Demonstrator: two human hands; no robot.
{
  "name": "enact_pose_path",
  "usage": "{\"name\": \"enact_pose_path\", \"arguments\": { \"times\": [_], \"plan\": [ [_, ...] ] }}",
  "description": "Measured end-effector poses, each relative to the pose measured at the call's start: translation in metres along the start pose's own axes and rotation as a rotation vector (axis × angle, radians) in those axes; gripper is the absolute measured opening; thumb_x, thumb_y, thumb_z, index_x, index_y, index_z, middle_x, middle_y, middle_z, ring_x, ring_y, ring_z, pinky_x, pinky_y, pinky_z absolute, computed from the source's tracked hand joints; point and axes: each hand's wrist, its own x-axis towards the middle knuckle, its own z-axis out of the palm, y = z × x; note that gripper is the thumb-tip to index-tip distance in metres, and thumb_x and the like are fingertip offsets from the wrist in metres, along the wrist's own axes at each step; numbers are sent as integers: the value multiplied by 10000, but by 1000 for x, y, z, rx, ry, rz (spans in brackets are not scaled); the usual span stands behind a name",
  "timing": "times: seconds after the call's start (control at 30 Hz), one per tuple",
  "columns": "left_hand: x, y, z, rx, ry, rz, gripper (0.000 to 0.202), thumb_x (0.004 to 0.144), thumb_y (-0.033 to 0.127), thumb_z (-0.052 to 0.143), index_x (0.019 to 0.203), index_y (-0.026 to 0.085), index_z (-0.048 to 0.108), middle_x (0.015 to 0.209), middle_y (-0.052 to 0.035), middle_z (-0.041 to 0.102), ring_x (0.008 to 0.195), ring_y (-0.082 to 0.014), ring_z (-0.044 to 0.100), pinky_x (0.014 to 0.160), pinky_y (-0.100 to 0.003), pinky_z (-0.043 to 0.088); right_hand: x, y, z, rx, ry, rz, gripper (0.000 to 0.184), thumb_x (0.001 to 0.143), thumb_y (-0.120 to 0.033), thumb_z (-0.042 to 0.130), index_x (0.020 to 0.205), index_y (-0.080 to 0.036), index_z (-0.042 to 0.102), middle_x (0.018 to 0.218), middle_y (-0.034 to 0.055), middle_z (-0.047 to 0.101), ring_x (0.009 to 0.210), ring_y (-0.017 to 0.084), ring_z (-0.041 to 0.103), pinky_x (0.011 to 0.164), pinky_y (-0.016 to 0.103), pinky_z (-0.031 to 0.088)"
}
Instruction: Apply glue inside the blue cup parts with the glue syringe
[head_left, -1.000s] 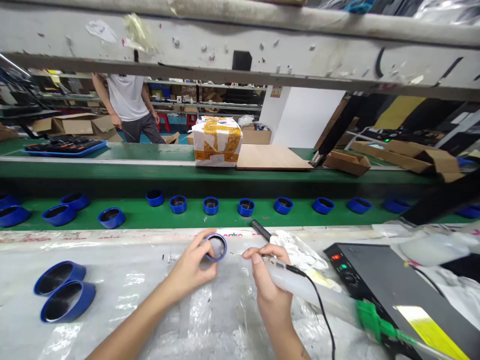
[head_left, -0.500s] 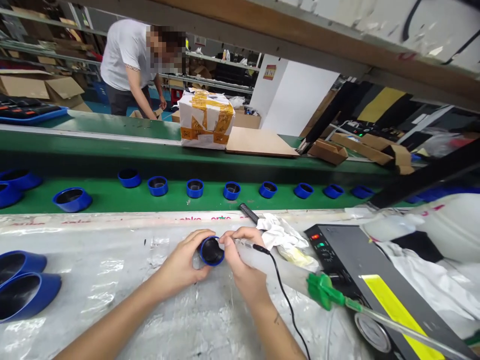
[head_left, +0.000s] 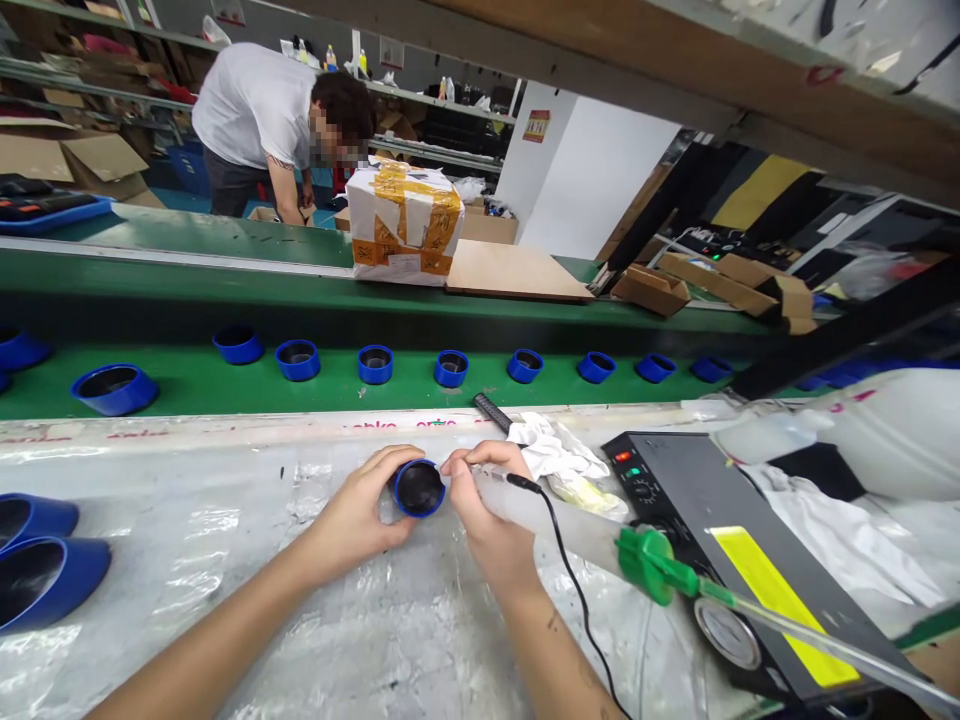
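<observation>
My left hand (head_left: 369, 508) is closed around a small round blue cup with a black inside (head_left: 418, 490), its opening tilted up toward me. In my right hand (head_left: 491, 515) is a translucent glue dispensing syringe (head_left: 566, 520), its front end close to the cup's right rim. I cannot make out whether the tip touches it. A green cap (head_left: 651, 565) with a clear hose closes the syringe's rear, and a thin black cable (head_left: 568, 570) runs from near my fingers. Two larger blue cups (head_left: 90, 580) stand at the left of the plastic-covered table (head_left: 247, 620).
Several blue cups (head_left: 375, 366) stand in a row on the green conveyor (head_left: 337, 398). A grey dispenser box with a gauge (head_left: 720, 530) lies at right, beside white cloths (head_left: 555, 450) and a black-handled tool (head_left: 491, 410). Across the conveyor a person (head_left: 255, 110) bends behind a taped parcel (head_left: 405, 220).
The cups on the conveyor have shifted slightly left in view. The held cup has turned a little in my left hand, with the syringe still beside its rim. The person opposite bends lower.
</observation>
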Motion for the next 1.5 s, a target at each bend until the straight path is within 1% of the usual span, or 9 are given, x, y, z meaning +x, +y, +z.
{"name": "enact_pose_path", "arguments": {
  "times": [0.17,0.5,0.77,0.93,1.07,1.2,1.33,1.5],
  "plan": [
    [0,1,0,-2,1,8,589,797,72,716,1360,231,645,1416,-106,727,1335,-323,707,1187,-491,567,1,2,-4,-18,2,-21,109,946,-208,746,939,-275,661,829,-22,823,736,182,796,735,296,610],
    [0,3,-1,0,4,13,557,807,86,727,1340,228,651,1407,-108,730,1328,-320,713,1164,-465,581,1,-8,-8,-72,-20,-20,99,945,-206,737,915,-268,666,796,-35,813,669,167,774,689,279,592],
    [1,4,-1,2,12,28,563,793,62,723,1325,237,657,1391,-92,739,1318,-310,717,1161,-448,580,0,-9,-12,-123,-15,9,95,905,-211,749,860,-261,682,748,-31,790,601,172,723,620,295,531],
    [1,5,0,-2,3,31,541,810,68,721,1317,245,661,1391,-86,737,1321,-302,714,1148,-436,587,4,-10,-14,-149,-24,62,110,879,-231,768,823,-261,679,693,-32,775,568,180,714,594,300,527],
    [2,6,0,-6,-2,37,534,811,79,732,1313,248,662,1396,-84,732,1325,-297,711,1158,-429,581,7,-15,-15,-147,-43,103,94,857,-227,747,816,-265,672,704,-32,788,599,187,746,608,293,562],
    [2,4,0,-7,2,39,570,796,80,745,1334,241,645,1399,-95,729,1323,-303,712,1168,-441,575,9,-19,-15,-135,-69,133,114,837,-212,746,796,-267,655,697,-41,778,624,184,753,623,280,578],
    [1,2,0,-13,0,42,589,786,64,746,1335,247,637,1412,-97,721,1336,-304,706,1170,-444,575,9,-19,-15,-111,-89,150,112,847,-226,747,801,-269,655,705,-39,761,634,177,729,629,276,577],
    [1,3,0,-21,-3,46,581,796,69,745,1337,245,623,1405,-103,718,1328,-305,710,1163,-456,581,4,-16,-13,-70,-103,160,114,883,-285,737,816,-270,646,718,-23,740,656,189,710,644,299,565]
  ]
}}
